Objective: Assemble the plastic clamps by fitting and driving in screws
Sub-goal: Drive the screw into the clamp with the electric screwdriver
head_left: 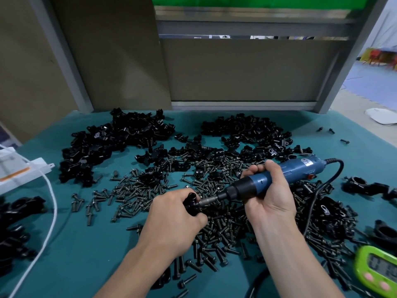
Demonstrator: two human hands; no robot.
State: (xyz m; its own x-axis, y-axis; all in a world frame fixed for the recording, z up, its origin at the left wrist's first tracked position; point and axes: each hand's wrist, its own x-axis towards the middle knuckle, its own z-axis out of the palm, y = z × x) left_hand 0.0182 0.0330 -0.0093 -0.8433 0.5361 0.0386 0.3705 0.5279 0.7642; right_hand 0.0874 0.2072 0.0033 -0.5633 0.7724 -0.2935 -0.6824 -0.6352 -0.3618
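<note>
Two hands share this: our left hand squeezes the small black plastic clamp above the dark loose screws, likely to stop it spinning, while our right hand grips the blue electric screwdriver, bit seated in it.

Bare cloth near-left; loose screws and clamp heaps beyond.

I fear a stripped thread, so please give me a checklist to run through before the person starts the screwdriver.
1. Left hand grips the small black plastic clamp: ok.
2. Right hand grips the blue cylindrical electric screwdriver: ok.
3. Silver metal bit reaches the clamp: ok.
4. Bit in line with the clamp's hole: cannot tell, hidden.
5. Black power cord lies away from both hands: ok.
</note>
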